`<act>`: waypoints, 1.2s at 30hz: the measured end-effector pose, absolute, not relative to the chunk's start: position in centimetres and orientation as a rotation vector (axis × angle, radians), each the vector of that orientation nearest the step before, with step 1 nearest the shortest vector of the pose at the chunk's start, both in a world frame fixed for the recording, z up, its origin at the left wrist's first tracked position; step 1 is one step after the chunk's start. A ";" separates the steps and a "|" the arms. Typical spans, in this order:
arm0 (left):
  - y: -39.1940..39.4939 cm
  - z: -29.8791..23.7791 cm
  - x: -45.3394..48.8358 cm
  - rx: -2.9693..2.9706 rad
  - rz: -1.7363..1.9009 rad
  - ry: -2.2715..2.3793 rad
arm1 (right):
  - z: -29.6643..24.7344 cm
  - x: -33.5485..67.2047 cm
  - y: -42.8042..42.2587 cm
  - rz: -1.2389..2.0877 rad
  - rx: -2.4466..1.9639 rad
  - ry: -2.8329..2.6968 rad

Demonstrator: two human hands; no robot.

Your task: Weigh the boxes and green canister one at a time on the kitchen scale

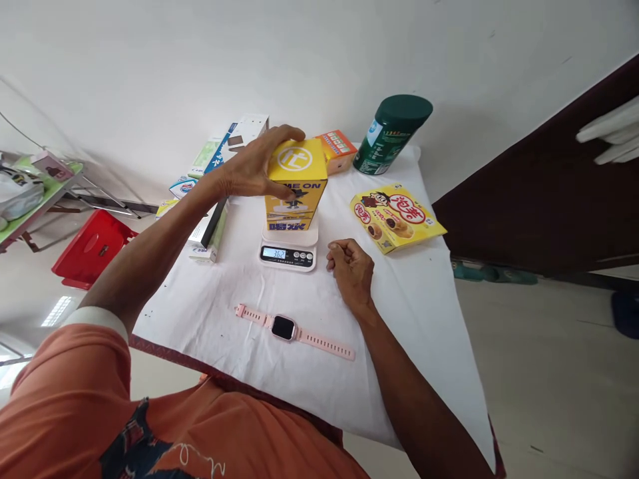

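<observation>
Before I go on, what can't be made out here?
In the head view:
Scale: much of its platform, under the yellow box; fine print, too small.
Yellow box: back, hidden by its own front.
Orange box: left side, partly behind the yellow box.
White thing: cut off by the right edge.

A white cloth [429, 332], creased in places, covers a table [170, 356] whose dark red edge shows below the near hem. Near the middle sits a white kitchen scale [288, 258], its display lit. Closer to the near edge, a smartwatch [283, 327] lies face up, its pink strap stretched out flat to both sides. To the right rests a flat yellow carton [399, 216] with snacks pictured on top. A dark green canister [392, 133] stands toward the far edge, just beside an orange box [337, 152]. Assorted cartons [207, 229] crowd the left side, partly hidden from view.
</observation>
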State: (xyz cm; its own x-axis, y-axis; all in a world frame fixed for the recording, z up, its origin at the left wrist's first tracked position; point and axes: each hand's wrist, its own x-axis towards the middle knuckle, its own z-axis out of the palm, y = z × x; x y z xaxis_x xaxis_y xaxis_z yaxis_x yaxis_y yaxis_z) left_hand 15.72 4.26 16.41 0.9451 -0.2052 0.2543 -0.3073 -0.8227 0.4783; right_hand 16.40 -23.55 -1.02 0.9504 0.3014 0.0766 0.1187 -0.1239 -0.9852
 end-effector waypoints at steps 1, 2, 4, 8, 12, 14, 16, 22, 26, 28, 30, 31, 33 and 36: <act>4.2 16.4 15.8 2.581 0.251 -0.381 | -1.0 16.4 -23.6 0.161 -1.695 -0.321; 4.1 16.3 15.8 2.593 0.244 -0.394 | -1.0 16.4 -23.6 0.161 -1.694 -0.322; 4.1 16.4 15.8 2.610 0.227 -0.414 | -0.9 16.4 -23.6 0.162 -1.696 -0.327; 4.0 16.9 15.7 2.623 0.161 -0.435 | -0.7 16.4 -23.5 0.168 -1.705 -0.330; 4.2 17.0 15.5 2.564 0.155 -0.403 | -0.7 16.5 -23.5 0.165 -1.708 -0.344; 4.6 16.7 15.3 2.484 0.185 -0.361 | -0.8 16.5 -23.5 0.166 -1.716 -0.352; 5.0 16.0 15.1 2.382 0.231 -0.312 | -0.8 16.5 -23.6 0.167 -1.724 -0.354; 4.2 11.4 12.1 2.116 0.494 -0.046 | -1.0 16.6 -23.6 0.174 -1.736 -0.337; 1.8 7.0 8.2 1.978 0.482 0.154 | -0.9 16.6 -23.6 0.184 -1.725 -0.331; 1.2 4.9 6.6 1.912 0.420 0.244 | -0.8 16.6 -23.5 0.177 -1.721 -0.347; 1.1 3.1 5.7 1.854 0.380 0.325 | -0.6 16.6 -23.4 0.164 -1.718 -0.362; 1.2 2.3 5.5 1.821 0.373 0.357 | -0.6 16.6 -23.4 0.159 -1.717 -0.366; 1.6 1.0 5.4 1.749 0.377 0.396 | -0.5 16.6 -23.4 0.156 -1.716 -0.369; 2.1 -0.1 5.6 1.677 0.410 0.414 | -0.5 16.5 -23.5 0.156 -1.718 -0.369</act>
State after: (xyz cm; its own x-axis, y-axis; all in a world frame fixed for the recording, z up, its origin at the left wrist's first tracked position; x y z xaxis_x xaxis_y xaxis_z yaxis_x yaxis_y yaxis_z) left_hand 5.55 2.09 -0.10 0.8707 0.4907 0.0340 0.0388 -0.1373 0.9898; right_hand 16.53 -23.51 -0.54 0.9386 0.3295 0.1023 0.1556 -0.1395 -0.9779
